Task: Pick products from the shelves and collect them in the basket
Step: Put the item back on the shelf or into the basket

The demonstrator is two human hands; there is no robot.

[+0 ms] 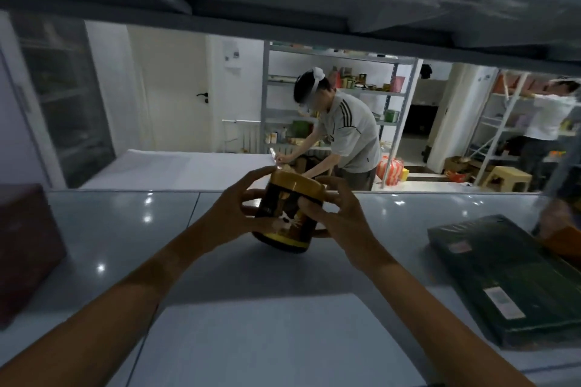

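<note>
I have both hands on a dark round tin [287, 214] with a gold lid, in the middle of the frame. My left hand [242, 214] wraps its left side, fingers [251, 181] curled over the top edge near the lid and clamped on the tin. My right hand [339, 214] grips the right side, thumb lying across the printed front, fingers curled round the far side and also clamped on it. The tin is tilted, its lid leaning away from me, its bottom edge close above or touching the grey shelf [125, 229]; I cannot tell which.

At the left edge of the frame a dark red box [25, 248] stands on the same shelf. At the lower right lies a flat dark green package [503, 273] in shiny wrap, well apart from the tin.

Past the shelf, in the upper middle, a person in a grey shirt [345, 132] bends over a white surface. Behind them stand metal racks [393, 97] with small goods. At the far right another person in white [547, 116] reaches into a rack
</note>
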